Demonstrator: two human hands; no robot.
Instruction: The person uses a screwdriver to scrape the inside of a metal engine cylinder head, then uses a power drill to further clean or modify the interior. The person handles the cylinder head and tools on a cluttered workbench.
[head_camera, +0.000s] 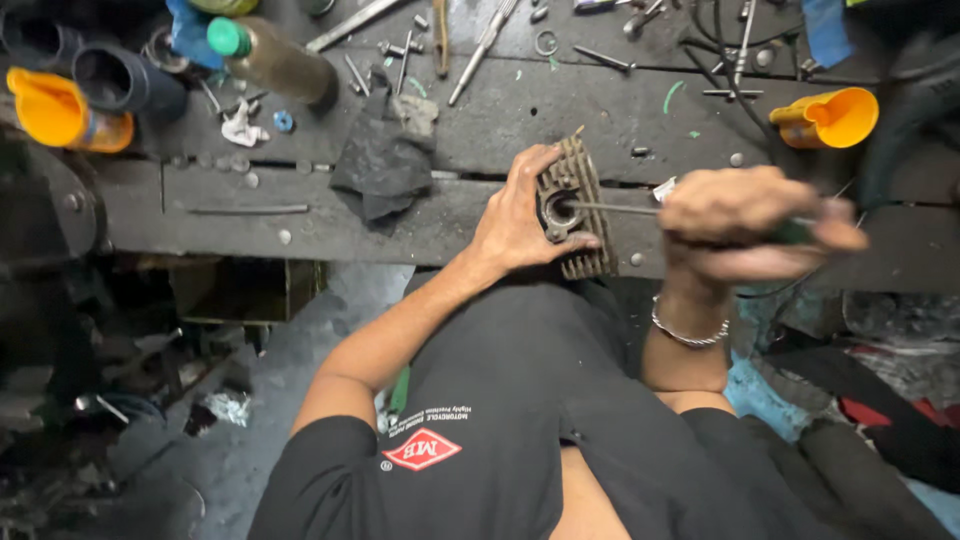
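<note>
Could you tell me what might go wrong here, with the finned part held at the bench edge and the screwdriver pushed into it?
The left hand steadies the finned metal part right where the screwdriver enters; if the tip slips, it could likely jab those fingers. The part sits at the workbench edge above the lap, so a hard push from the right hand might tip it off. Loose bolts and tools nearby could get knocked.

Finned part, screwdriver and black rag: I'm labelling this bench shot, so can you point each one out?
Finned part (590, 262): head view, on its lower fins near the bench edge.
Screwdriver (610, 208): head view, on the bare metal shaft.
Black rag (385, 165): head view, on the middle of the cloth.
</note>
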